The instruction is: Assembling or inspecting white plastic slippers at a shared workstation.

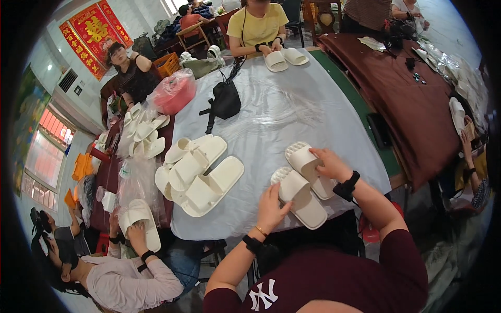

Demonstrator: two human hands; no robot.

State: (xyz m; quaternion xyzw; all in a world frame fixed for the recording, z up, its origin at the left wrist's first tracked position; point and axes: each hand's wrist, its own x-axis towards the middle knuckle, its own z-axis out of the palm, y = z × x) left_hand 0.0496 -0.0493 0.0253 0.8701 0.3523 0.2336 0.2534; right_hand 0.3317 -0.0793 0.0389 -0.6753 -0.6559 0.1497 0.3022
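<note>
Left hand: the left hand (271, 208) lay flat, fingers extended, against the near side of the nearer white slipper (298, 197), pressing it rather than gripping it.
Right hand: the right hand (330, 164) rested with fingers curled over the top of the farther white slipper (309, 168); a firm grasp could not be confirmed.
Slipper pair: both lay side by side on the table's near edge, soles partly visible, just beside each other, between the two hands.
Table cover: a pale plastic sheet (292, 109) was spread over the table.
Slipper stack: a loose pile of white slippers (201, 175) lay to the left of the pair, well apart from the hands.
Black bag: a small black bag (225, 100) with a strap sat farther back on the sheet.
Pink package: a rounded pink plastic bag (175, 91) stood at the far left corner.
Wall sign: red hangings with gold characters (94, 31) were on the far left wall.
Co-workers: a person opposite held another slipper pair (284, 58); another person at lower left handled a bagged slipper (140, 221).
</note>
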